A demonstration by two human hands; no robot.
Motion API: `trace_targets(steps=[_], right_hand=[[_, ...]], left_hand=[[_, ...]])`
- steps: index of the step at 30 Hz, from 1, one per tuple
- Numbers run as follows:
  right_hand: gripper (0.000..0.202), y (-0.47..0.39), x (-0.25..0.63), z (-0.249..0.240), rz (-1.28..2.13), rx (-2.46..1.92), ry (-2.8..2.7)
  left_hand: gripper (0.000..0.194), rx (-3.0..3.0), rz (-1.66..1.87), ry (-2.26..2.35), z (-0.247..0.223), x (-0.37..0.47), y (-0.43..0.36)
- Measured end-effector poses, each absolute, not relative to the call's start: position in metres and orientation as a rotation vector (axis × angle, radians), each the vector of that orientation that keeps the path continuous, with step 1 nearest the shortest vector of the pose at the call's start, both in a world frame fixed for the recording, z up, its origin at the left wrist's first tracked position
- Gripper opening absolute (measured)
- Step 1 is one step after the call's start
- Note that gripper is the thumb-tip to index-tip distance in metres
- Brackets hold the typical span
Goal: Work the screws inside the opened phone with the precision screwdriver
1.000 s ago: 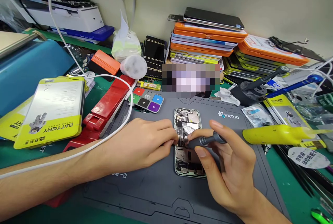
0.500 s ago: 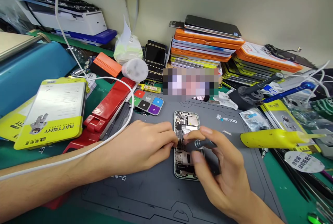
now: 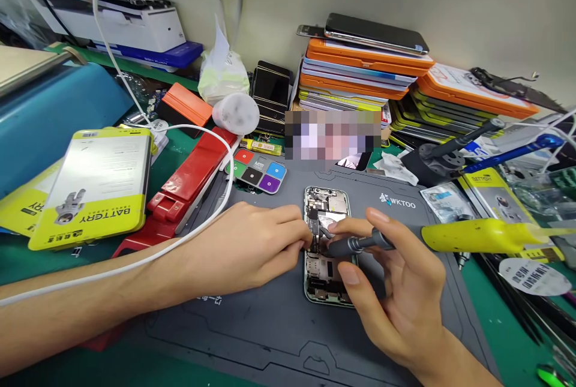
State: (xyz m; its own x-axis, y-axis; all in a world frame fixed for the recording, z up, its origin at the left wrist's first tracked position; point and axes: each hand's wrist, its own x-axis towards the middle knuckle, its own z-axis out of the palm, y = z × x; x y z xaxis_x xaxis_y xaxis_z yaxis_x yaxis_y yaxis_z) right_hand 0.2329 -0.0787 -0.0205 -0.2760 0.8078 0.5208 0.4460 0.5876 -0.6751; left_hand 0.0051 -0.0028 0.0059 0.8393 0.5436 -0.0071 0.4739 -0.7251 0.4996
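Observation:
An opened phone (image 3: 324, 269) lies on the grey work mat (image 3: 252, 330), its circuit boards and inner parts exposed. My left hand (image 3: 265, 243) reaches in from the left with fingers curled together at the phone's left edge. Its fingertips are partly hidden, so I cannot tell what they pinch. A dark grey screwdriver (image 3: 348, 247) lies slanted across the fingers of my right hand (image 3: 409, 291), its front end low over the middle of the phone. The thumb of that hand is apart from the handle, near the phone's right side.
A white cable (image 3: 211, 219) loops over my left forearm. Left of the mat are a red folding tool (image 3: 193, 171) and a yellow battery pack (image 3: 90, 189). A coloured magnetic pad (image 3: 256, 171) sits behind the phone; a yellow bottle (image 3: 477, 236) is at the right, stacked boxes (image 3: 360, 75) at the back.
The screwdriver has swung to a flatter slant in my right hand, and the thumb has moved away from it. My left hand stays at the phone's edge. The view has shifted slightly.

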Motion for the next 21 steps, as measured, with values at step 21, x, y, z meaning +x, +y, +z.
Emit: trace_targets(steps=[21], right_hand=[[0.059,-0.084,0.218,-0.004,0.631,-1.043,-1.53]], left_hand=[[0.028,2.307,0.284,0.641,0.008,0.002,-0.002]])
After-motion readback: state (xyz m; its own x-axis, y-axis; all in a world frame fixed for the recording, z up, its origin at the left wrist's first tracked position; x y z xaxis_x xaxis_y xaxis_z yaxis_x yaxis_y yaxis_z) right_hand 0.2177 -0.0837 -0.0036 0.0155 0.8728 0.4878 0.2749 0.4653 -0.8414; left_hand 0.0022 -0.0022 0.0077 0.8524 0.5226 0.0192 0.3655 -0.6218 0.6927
